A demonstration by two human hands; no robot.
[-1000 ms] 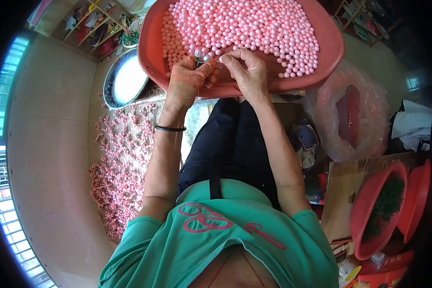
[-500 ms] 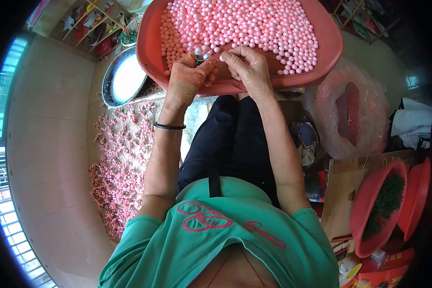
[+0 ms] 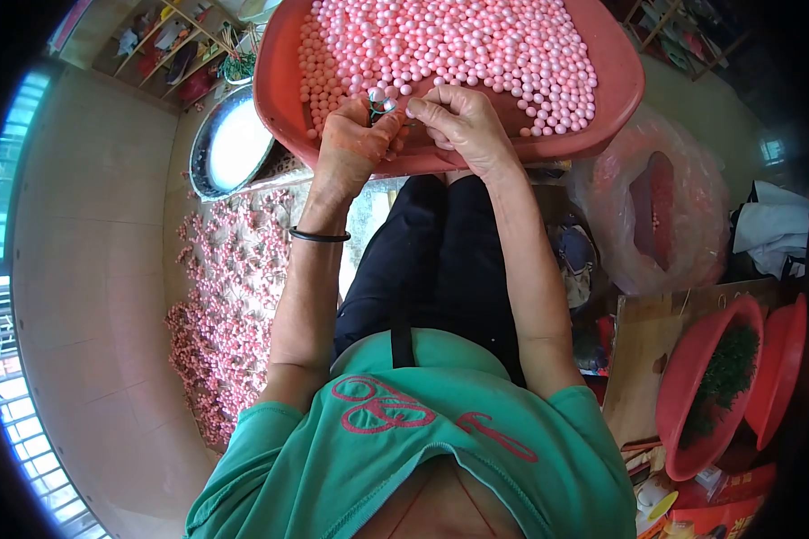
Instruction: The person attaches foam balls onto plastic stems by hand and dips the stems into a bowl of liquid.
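Note:
My left hand (image 3: pixel 358 144) is closed around a thin green wire stem (image 3: pixel 374 110) whose tips carry a few pale pink beads (image 3: pixel 377 93). Just to its right, my right hand (image 3: pixel 463 126) pinches thumb and forefinger together on what looks like a single pink bead, mostly covered by the fingertips. The two sets of fingertips are a small gap apart. Both hands are over the near edge of a red plastic tub (image 3: pixel 616 76), which holds a thick layer of loose pink beads (image 3: pixel 458 40); its bare bottom shows behind my right hand.
A basin of white liquid (image 3: pixel 240 139) stands left of the tub. Many pink-beaded stems (image 3: pixel 229 314) lie spread below it. At right are a clear plastic bag (image 3: pixel 701 207), a cardboard sheet (image 3: pixel 634 359) and a red basin (image 3: pixel 672 440) holding green stems (image 3: pixel 724 373).
Both hands stay almost in place over the tub. My right fingertips have shifted very slightly left, towards the beads at my left hand.

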